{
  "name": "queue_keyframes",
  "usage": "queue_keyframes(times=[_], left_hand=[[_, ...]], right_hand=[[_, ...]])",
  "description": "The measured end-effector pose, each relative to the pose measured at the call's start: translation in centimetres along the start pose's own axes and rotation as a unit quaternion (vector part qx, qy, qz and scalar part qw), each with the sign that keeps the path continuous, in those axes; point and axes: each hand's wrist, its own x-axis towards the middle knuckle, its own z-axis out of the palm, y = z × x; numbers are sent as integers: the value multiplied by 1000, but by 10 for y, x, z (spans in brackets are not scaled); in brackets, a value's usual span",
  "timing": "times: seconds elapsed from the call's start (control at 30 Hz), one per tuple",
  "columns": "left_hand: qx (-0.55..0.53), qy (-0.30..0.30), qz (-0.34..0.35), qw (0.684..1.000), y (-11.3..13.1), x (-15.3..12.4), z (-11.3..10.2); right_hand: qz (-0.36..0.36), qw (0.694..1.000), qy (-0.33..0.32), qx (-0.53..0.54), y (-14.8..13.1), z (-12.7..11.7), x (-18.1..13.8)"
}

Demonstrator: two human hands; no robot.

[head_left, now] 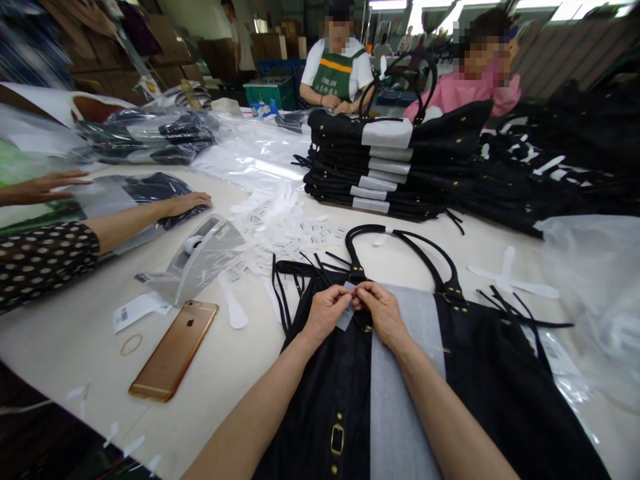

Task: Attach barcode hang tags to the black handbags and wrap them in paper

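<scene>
A large black handbag [493, 380] lies flat on the table before me, its looped handles pointing away. Down its middle runs a pale grey paper strip [400, 407]. Over the bag's upper left part, both my hands meet with pinched fingers. My left hand [326, 310] grips a small grey tag [346, 319] that hangs below the fingertips. Right beside it, the fingertips of my right hand [379, 308] are closed near the tag's top edge; what they pinch is too small to make out. A gold buckle [337, 439] shows lower on the bag.
A phone [175, 350], a rubber band [131, 345] and a grey tape dispenser [210, 257] lie left. White tags [285, 220] are heaped behind. Stacked black bags [340, 160] stand further back. A co-worker's hand [187, 203] rests on a wrapped bag at left; two people sit opposite.
</scene>
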Motion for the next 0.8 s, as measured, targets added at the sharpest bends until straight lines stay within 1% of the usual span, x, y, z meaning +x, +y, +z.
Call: queue_keyframes(times=[0.23,0.57,0.8], left_hand=[[12,-20,15,1000,0,0,0],[31,-28,23,999,-1,-1,1],[82,-30,20,996,-3,-2,-1]], right_hand=[[-3,1000,-3,-7,-1,0,0],[-23,999,-18,-41,1,-1,0],[-17,996,-29,-81,1,0,0]])
